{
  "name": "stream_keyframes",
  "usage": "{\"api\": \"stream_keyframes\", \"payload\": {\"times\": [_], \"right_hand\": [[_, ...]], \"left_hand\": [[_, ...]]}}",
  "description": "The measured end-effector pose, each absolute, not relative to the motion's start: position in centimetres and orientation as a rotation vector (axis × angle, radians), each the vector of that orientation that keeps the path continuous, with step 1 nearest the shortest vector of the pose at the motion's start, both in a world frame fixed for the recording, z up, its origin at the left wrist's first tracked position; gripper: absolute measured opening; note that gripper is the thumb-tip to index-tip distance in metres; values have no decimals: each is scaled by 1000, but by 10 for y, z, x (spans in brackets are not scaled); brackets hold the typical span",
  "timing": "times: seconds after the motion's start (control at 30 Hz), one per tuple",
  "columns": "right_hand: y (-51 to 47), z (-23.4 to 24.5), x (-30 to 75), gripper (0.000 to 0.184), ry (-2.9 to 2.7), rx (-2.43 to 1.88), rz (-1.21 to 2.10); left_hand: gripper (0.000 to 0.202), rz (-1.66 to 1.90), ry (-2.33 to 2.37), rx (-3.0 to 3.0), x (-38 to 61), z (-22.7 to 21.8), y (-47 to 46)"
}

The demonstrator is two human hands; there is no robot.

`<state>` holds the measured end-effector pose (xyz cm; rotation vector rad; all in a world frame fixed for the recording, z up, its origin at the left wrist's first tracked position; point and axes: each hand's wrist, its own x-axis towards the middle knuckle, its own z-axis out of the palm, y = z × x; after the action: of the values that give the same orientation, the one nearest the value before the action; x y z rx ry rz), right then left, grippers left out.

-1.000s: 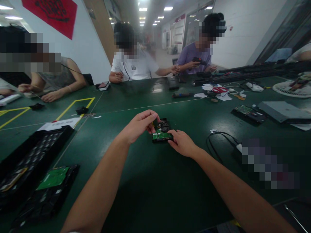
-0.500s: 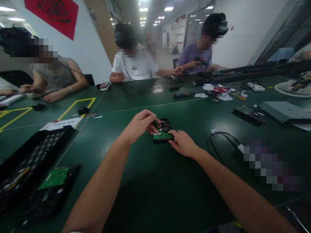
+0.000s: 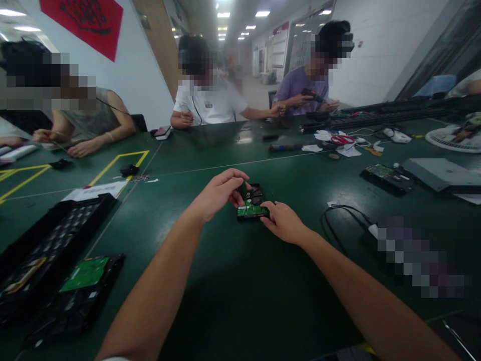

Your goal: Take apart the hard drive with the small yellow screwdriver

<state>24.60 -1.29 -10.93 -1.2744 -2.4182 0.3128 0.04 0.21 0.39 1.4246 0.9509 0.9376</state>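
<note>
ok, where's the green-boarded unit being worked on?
Head view, centre: the green-boarded unit sits on the green table, between the left hand at its left side and the right hand on its right edge.

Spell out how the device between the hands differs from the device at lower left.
The middle device has the right hand on it; the lower-left device is untouched. The middle device has its green board at the near end; the lower-left device, toward the far end. Both have dark bodies.
</note>
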Motion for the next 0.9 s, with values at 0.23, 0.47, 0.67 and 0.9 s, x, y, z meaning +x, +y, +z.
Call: {"api": "stream_keyframes", "payload": {"times": [0.23, 0.47, 0.67, 0.9], "right_hand": [[-14, -105, 244, 36, -2410, -1276, 318], [-14, -106, 244, 37, -2412, -1277, 308], [-13, -108, 245, 36, -2413, -1283, 284], [-13, -108, 245, 37, -2416, -1294, 311]], "left_hand": [[18, 939, 917, 1436, 1, 4, 3], [24, 957, 1006, 1549, 2, 1, 3], [26, 897, 988, 1615, 1, 3, 2], [27, 913, 971, 1514, -1, 2, 3]]}}
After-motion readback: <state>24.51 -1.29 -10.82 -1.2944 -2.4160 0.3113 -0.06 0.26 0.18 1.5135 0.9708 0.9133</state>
